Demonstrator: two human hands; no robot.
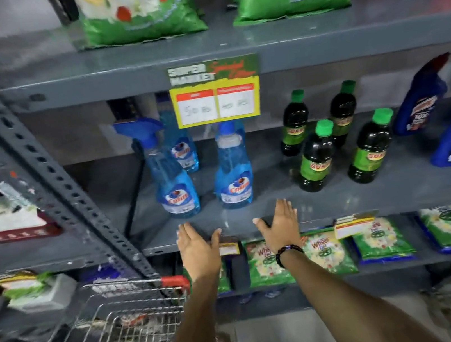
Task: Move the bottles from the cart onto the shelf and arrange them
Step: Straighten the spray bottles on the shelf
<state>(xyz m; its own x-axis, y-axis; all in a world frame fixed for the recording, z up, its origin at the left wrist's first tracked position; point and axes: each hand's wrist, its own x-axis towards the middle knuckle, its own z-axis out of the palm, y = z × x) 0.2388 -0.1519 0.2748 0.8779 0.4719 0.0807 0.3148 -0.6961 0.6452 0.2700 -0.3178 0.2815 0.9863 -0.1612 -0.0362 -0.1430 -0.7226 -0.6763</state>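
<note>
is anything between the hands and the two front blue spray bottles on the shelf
Nothing visible. Both hands, left and right, are open at the shelf's front edge, and only bare shelf lies between them and the trigger-spray bottle and the capped blue bottle.

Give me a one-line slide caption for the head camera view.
Both empty hands, left hand and right hand, open at the shelf edge before blue spray bottles.

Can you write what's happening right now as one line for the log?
left hand: open, empty | right hand: open, empty | blue bottles: upright on shelf
</note>
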